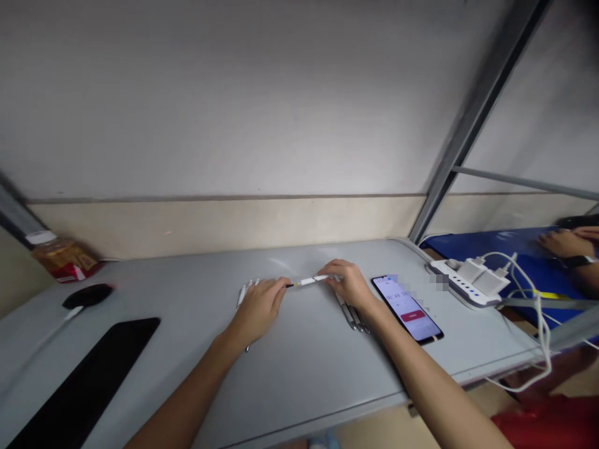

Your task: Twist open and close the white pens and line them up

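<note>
My left hand (258,305) pinches a thin black pen part (291,285) between thumb and fingertips. Its narrow end points right, at the end of a white pen barrel (309,281). Closed fingers of my right hand (347,284) hold that barrel by its far end. Whether the two pieces touch is too small to tell. White pen pieces (242,295) lie behind and under my left hand, partly hidden by it. Below my right hand several grey pens (352,317) rest side by side on the grey table (299,374).
To the right lie a phone (408,308) with a lit screen and a white power strip (465,284) with cables. A black mouse (88,295), a dark flat pad (88,380) and a bottle (63,255) are at left. Another person's hands (566,243) rest beyond the metal frame.
</note>
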Demonstrator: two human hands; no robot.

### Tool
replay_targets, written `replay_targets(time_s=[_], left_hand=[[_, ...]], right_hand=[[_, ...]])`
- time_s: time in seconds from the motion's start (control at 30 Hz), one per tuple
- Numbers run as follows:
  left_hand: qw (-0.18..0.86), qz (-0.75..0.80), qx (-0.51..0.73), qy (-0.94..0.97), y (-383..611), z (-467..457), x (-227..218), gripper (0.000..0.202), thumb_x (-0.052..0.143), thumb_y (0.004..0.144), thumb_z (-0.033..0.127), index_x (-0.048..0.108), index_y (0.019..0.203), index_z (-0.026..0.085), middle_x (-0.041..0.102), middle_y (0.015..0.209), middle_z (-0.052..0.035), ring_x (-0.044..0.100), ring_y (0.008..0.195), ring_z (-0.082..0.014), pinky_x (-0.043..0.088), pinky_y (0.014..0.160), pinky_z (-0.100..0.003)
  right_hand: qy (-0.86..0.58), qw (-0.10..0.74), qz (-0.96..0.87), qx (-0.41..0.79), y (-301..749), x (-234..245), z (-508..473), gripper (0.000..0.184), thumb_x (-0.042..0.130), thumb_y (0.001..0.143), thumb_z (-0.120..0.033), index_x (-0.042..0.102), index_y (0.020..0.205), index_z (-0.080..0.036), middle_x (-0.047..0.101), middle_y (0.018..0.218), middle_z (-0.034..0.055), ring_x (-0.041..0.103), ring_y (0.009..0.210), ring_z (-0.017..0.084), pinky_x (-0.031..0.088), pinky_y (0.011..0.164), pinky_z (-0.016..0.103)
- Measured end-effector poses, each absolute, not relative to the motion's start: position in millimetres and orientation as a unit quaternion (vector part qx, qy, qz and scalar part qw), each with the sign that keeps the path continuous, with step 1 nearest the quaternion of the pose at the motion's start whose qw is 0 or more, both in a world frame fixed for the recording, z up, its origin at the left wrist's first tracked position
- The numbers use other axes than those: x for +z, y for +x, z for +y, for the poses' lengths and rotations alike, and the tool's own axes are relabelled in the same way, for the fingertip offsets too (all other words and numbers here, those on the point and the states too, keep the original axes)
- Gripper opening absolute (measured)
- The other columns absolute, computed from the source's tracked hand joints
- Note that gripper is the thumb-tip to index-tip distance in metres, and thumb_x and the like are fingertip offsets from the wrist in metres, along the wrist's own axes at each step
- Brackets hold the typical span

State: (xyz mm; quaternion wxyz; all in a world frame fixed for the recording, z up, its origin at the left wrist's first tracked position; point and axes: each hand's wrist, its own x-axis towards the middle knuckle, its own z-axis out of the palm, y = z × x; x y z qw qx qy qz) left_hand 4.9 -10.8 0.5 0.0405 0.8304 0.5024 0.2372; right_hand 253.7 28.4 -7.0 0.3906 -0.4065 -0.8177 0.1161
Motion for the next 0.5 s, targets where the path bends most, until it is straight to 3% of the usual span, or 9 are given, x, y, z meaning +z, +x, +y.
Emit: replay_targets(time_s=[0.27,0.5], left_hand=[[0.052,0.494,0.238,0.834,7.2,-13.9,-1.5,0.029,0.031,0.098,0.032,0.056,0.089,0.020,0.061,0.084,-0.0028,0.054,0.081,-0.0192,0.038,0.074,-0.032],[0.044,0.470,0.211,0.856,4.8,-10.8,-4.5,0.028,0.030,0.099,0.032,0.055,0.094,0.020,0.060,0.089,-0.0035,0.052,0.087,-0.0196,0.038,0.079,-0.033]], right_hand=[[-0.353,0.400,-0.828,0.172,236.3,0.5,14.0,0.018,0.066,0.083,-0.016,0.074,0.098,-0.022,0.070,0.094,0.0066,0.061,0.087,0.018,0.045,0.083,0.032],[-0.342,0.423,-0.799,0.254,238.5,4.0,14.2,0.015,0.069,0.080,-0.027,0.075,0.093,-0.020,0.072,0.089,0.0071,0.062,0.081,0.018,0.045,0.073,0.029]])
